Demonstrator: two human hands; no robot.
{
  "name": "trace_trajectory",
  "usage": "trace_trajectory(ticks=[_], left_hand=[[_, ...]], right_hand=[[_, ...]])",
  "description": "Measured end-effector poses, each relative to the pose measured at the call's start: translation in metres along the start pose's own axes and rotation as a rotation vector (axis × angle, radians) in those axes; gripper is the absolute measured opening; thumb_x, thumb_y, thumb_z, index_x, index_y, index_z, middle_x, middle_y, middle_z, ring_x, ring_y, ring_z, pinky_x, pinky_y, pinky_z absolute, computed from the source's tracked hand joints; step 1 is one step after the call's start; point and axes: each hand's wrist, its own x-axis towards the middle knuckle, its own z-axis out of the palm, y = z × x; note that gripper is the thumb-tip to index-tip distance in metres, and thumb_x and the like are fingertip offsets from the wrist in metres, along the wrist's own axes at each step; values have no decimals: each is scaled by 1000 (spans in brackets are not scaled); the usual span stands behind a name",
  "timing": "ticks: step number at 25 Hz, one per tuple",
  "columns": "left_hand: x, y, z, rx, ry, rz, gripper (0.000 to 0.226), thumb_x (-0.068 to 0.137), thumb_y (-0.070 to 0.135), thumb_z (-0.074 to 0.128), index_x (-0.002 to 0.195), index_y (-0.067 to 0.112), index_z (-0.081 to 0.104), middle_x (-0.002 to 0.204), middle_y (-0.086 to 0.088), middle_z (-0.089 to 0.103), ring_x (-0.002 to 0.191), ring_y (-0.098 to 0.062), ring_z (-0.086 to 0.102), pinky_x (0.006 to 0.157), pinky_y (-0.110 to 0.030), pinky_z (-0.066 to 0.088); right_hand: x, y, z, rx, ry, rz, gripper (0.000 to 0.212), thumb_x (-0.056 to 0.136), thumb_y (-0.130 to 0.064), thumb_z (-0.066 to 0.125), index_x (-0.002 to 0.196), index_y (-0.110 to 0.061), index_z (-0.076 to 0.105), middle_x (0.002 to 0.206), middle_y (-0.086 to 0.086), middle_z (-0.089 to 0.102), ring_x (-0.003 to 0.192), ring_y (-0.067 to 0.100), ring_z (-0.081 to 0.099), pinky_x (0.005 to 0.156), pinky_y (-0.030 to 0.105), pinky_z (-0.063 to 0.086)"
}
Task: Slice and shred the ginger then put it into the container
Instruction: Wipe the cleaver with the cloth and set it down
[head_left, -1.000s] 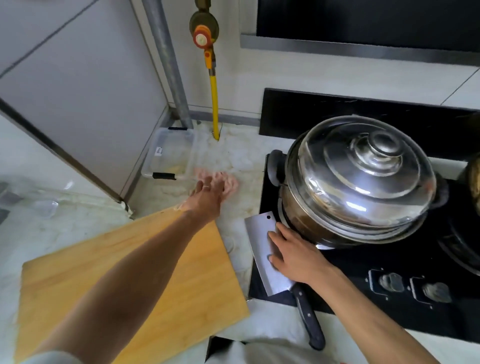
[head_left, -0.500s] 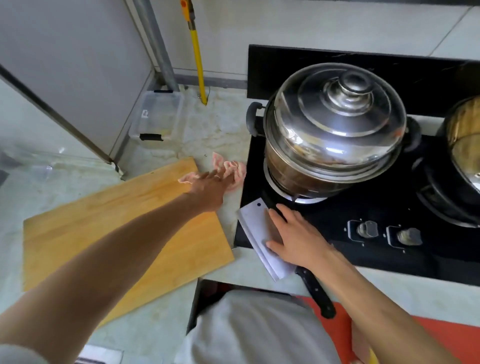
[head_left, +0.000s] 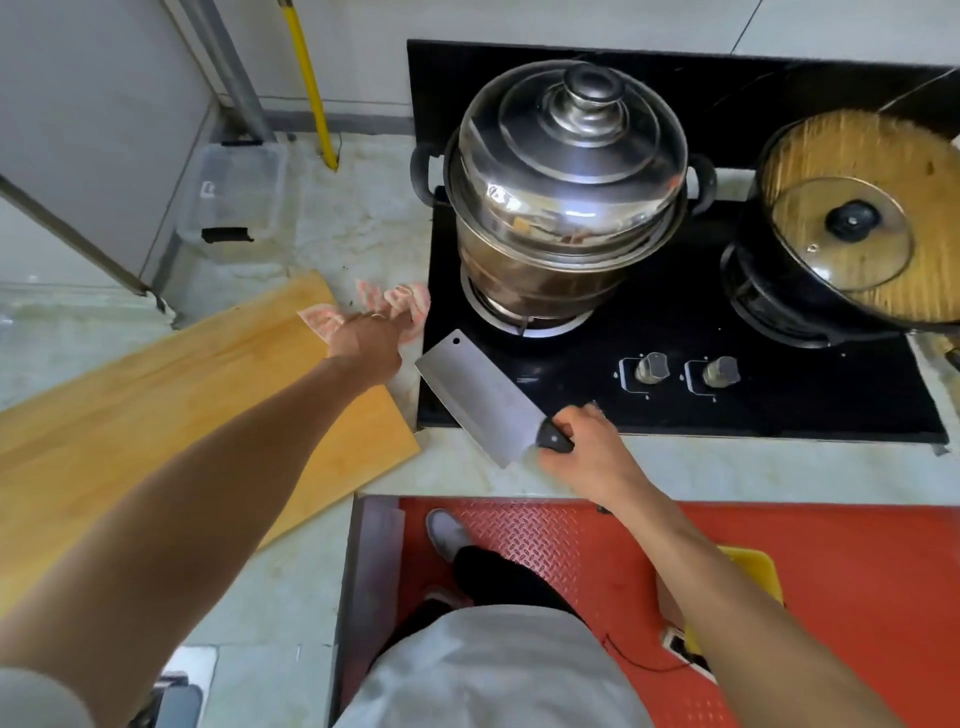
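My right hand (head_left: 582, 449) grips the black handle of a steel cleaver (head_left: 478, 395), whose blade lies over the stove's front left corner. My left hand (head_left: 369, 340) rests on a pink cloth (head_left: 395, 306) at the far corner of the wooden cutting board (head_left: 182, 400); how its fingers lie is hidden. A clear plastic container (head_left: 236, 195) with black clips stands in the back left corner by the wall. No ginger shows on the board or counter.
A steel lidded pot (head_left: 566, 171) sits on the black stove (head_left: 779, 395), with a second lidded pan (head_left: 857, 218) to its right. A yellow hose (head_left: 309, 88) runs down the wall. Below the counter edge is a red floor mat (head_left: 831, 571).
My right hand slid from the flat of the cleaver blade back to its handle and closed round it. The left hand stays on the pink cloth. The view tilted downward.
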Motion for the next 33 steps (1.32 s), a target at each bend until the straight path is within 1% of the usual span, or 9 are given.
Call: trace_trajectory(ticks=[3,6,11,15,22,24,27,29,33], left_hand=[[-2,6,11,11,21,-55,71,93,12,46,156,28,17,150,-11,42,130,-36,44,102,-42,44],[-16,14,18,-33,62,-44,72,91,11,49,155,25,18,152,-10,40,136,-34,37,109,-48,39],[-61,38,25,-171,147,-14,68,90,8,49,153,19,27,154,-14,37,142,-33,30,114,-46,31],[-115,57,45,-317,238,35,62,94,9,45,153,23,33,155,-16,38,146,-34,28,119,-47,22],[-66,68,30,-381,156,-152,61,103,26,24,159,17,0,165,-9,5,153,-23,-2,125,-43,6],[-69,84,39,-345,204,-79,60,101,22,28,159,18,10,165,-8,5,152,-24,3,123,-48,13],[-120,103,68,-279,277,256,64,83,3,56,145,21,50,155,-12,37,141,-32,40,100,-58,46],[-145,89,84,-267,311,399,78,60,-12,68,131,18,64,141,-16,54,126,-37,56,85,-57,54],[-172,76,94,-199,367,228,83,49,-19,70,126,10,67,134,-22,59,117,-41,62,79,-55,59]], right_hand=[[-1,-3,-3,46,10,-1,24,88,-22,66,109,-12,58,106,2,50,98,20,56,78,26,41],[-6,-5,-3,144,-5,22,23,89,-22,64,107,-15,53,99,5,59,78,26,68,63,35,55],[-13,-4,-6,211,98,-4,20,91,-22,64,104,-18,49,92,6,60,75,24,62,66,42,57],[0,-8,-9,207,43,-82,21,92,-24,63,106,-19,49,91,3,59,80,25,62,70,46,58],[12,5,-3,237,29,-129,21,93,-23,64,107,-20,49,94,2,59,82,17,58,70,43,57],[14,12,-6,214,26,-141,21,93,-24,63,107,-21,49,95,2,58,83,19,59,69,42,57],[16,25,-11,237,35,-129,19,90,-23,63,104,-21,50,93,2,60,86,24,61,71,46,58],[14,30,-10,257,25,-110,19,89,-22,64,102,-21,51,94,4,62,85,27,64,67,44,58],[9,30,-5,245,-24,-124,19,89,-22,66,102,-22,51,96,4,60,83,26,65,71,48,59]])
